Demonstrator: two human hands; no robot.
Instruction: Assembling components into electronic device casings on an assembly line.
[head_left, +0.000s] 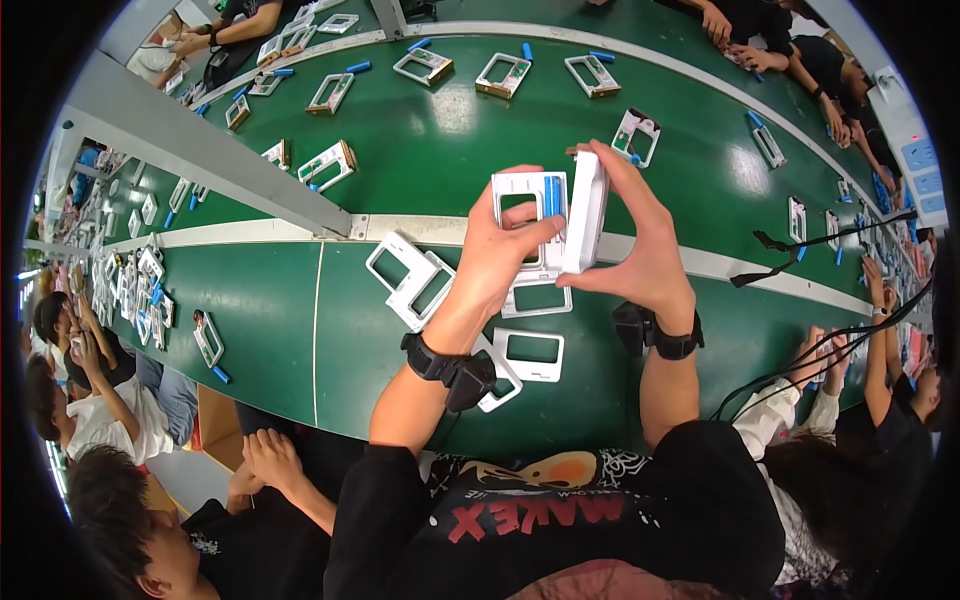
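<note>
My left hand (500, 245) is closed around a white plastic frame (548, 183) with a rectangular window, its thumb pressing near a blue cylinder (552, 196) set along one side. Right beside it, my right hand (645, 235) grips a second white plastic housing (586, 215), turned edge-on between thumb and fingers. The two pieces are close together; whether they touch I cannot tell. Below my hands, several white frames lie on the green bench, among them a loose frame (530, 357) near my left wrist and a pair of overlapping frames (410, 280) to its left.
Past a pale metal rail (700, 264), a green surface (440, 150) carries several part-built frames with blue cylinders. A metal post (200, 130) slants across the left. Frames are heaped (140, 295) at far left. Black cables (850, 345) and a power strip (915, 160) are at right; people sit around.
</note>
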